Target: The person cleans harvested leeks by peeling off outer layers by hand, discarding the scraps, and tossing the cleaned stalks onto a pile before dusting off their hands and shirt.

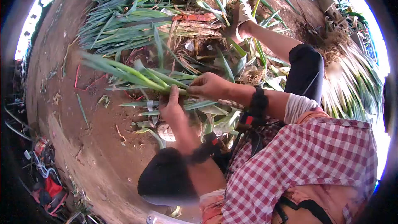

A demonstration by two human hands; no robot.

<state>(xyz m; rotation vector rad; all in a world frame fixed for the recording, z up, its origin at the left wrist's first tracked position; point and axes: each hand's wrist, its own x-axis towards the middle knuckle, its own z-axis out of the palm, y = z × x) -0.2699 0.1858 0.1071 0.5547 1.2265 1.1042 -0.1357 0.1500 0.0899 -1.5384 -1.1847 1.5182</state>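
My left hand (174, 110) is closed around a green onion (143, 78), the thumb lying along the top of its stalk. The long green leaves stretch away to the left and are slightly blurred. At the other end of the stalk, my right hand (207, 86) has its fingers pinched together on the same green onion, close beside the left hand. Loose leaves and peelings (199, 104) lie on the ground just under both hands.
A pile of green onions (124, 20), one bundle bound with a red band (195, 17), lies at the back. More green onions (352, 79) are stacked at right beyond my bent knee (306, 64). Bare soil (78, 137) spreads at left, with a red bag (53, 186) at lower left.
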